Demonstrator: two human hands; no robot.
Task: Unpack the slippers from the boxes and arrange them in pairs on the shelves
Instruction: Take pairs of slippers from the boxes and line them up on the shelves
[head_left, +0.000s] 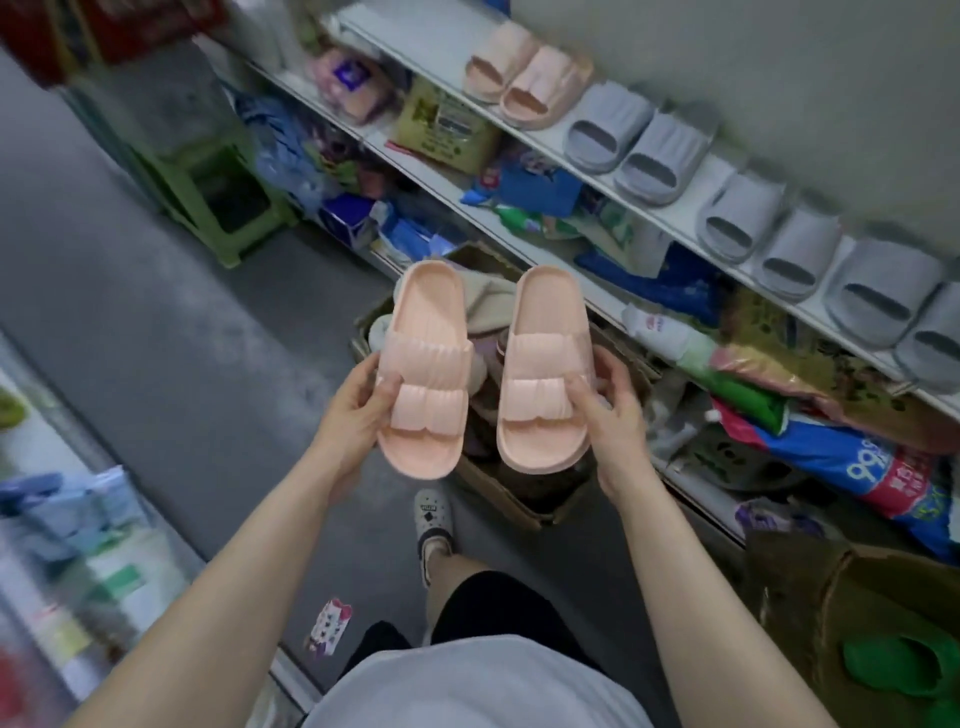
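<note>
Unpacking done for this pair, shelving pending. Two peach-pink ribbed foam slippers (427, 332), straps up, side by side just above the open brown cardboard box (519, 506). Left hand (358, 410) gripping one by its outer edge, right hand (610, 415) gripping the other. Next, probably: up to the white top shelf (387, 39), beside the matching pink pair (524, 73).

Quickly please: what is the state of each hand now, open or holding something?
Left hand: holds the left pink slipper by its side.
Right hand: holds the right pink slipper by its side.
</note>
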